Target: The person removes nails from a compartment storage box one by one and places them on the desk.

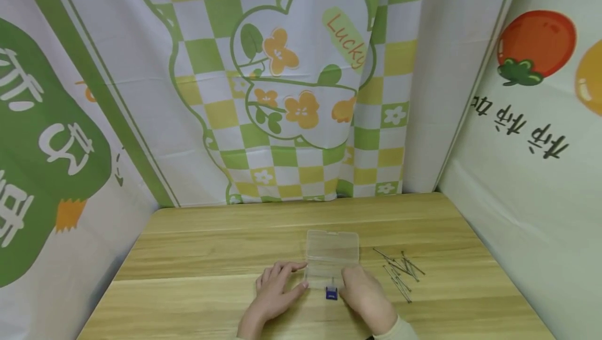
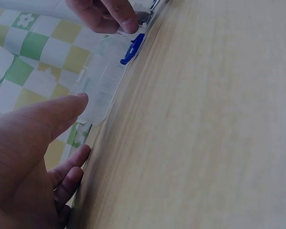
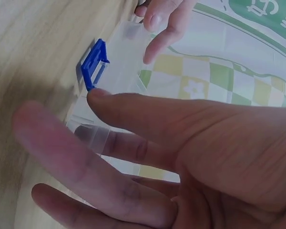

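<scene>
A clear plastic box [image 1: 332, 248] lies on the table with its lid raised at the back and a blue latch [image 1: 331, 293] at its front. My left hand [image 1: 276, 290] rests at the box's left side, thumb near the front corner and the other fingers fairly straight. At the right end is my right hand [image 1: 364, 295]. In the right wrist view its thumb lies beside the blue latch [image 3: 93, 66], and another finger shows partly behind the clear wall [image 3: 102, 139]. No nail is visible between its fingers; its fingertips are partly hidden in the head view.
Several long metal nails [image 1: 400, 272] lie loosely scattered on the wooden table [image 1: 202, 256], right of the box. Printed cloths [image 1: 291, 167] hang behind the table and on both sides.
</scene>
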The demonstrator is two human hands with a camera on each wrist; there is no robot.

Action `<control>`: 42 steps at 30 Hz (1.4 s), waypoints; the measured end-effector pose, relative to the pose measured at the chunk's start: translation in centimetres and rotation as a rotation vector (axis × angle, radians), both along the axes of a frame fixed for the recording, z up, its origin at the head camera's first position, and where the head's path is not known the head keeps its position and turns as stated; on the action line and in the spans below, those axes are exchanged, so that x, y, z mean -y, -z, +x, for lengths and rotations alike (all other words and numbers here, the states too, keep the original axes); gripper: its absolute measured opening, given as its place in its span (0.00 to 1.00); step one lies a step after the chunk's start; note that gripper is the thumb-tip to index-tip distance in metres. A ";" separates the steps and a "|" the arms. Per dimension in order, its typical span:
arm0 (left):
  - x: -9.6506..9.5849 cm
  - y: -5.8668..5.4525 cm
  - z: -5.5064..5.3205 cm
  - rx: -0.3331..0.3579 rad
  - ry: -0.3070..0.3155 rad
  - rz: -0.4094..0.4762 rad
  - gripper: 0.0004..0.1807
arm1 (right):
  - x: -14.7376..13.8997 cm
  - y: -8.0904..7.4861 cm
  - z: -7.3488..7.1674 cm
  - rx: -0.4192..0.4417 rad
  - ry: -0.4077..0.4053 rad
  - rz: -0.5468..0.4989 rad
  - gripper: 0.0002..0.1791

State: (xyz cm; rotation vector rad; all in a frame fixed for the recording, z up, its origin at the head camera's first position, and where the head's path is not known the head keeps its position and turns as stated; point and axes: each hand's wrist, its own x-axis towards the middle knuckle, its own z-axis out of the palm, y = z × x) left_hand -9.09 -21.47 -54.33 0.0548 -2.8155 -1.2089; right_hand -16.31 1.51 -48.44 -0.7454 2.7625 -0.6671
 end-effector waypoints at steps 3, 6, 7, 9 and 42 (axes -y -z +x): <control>0.0 0.0 0.0 -0.002 -0.001 -0.005 0.26 | -0.1 0.0 -0.1 0.003 -0.004 -0.016 0.11; 0.0 0.1 0.0 -0.002 -0.001 -0.006 0.26 | -0.2 0.0 -0.4 0.005 -0.018 -0.031 0.13; 0.0 0.1 0.0 -0.001 0.000 -0.007 0.25 | -0.3 0.0 -0.5 0.013 -0.020 -0.037 0.15; 0.0 0.0 0.0 0.000 -0.001 -0.007 0.25 | -0.6 0.1 -0.8 0.035 -0.037 -0.061 0.17; 0.0 0.0 0.0 0.031 0.002 0.010 0.23 | -4.8 0.3 -6.2 0.482 -0.396 -0.366 0.02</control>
